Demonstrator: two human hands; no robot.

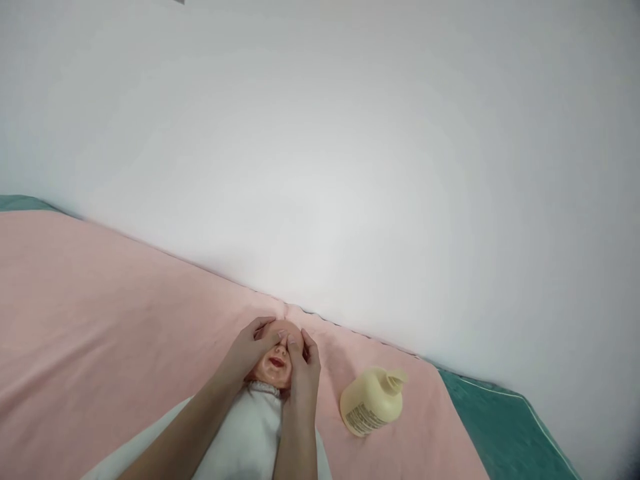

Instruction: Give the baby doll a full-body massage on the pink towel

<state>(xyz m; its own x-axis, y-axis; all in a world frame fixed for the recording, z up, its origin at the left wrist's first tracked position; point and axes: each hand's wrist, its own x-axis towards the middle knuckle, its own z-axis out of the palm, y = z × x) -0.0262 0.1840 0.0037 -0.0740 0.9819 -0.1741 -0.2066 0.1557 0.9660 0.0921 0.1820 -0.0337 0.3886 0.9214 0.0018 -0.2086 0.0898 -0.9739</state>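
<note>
A baby doll [277, 370] lies face up, its open red mouth showing between my wrists. My left hand [255, 343] curves round one side of its head, and my right hand [303, 360] cups the other side. Both thumbs rest on the face, close together near the brow and nose, and cover the eyes. White clothing [245, 433] with a gathered neckline covers the doll's body, which my forearms partly hide. To the right of my right hand stands a pale yellow pump bottle [373, 403] with printed text on its side, touching neither hand.
The doll and bottle are on a pink cloth [125, 300] with some creases. Green material [505, 427] shows beyond the cloth at the right, and a strip of it at the far left. A plain white wall [320, 153] rises right behind the doll's head.
</note>
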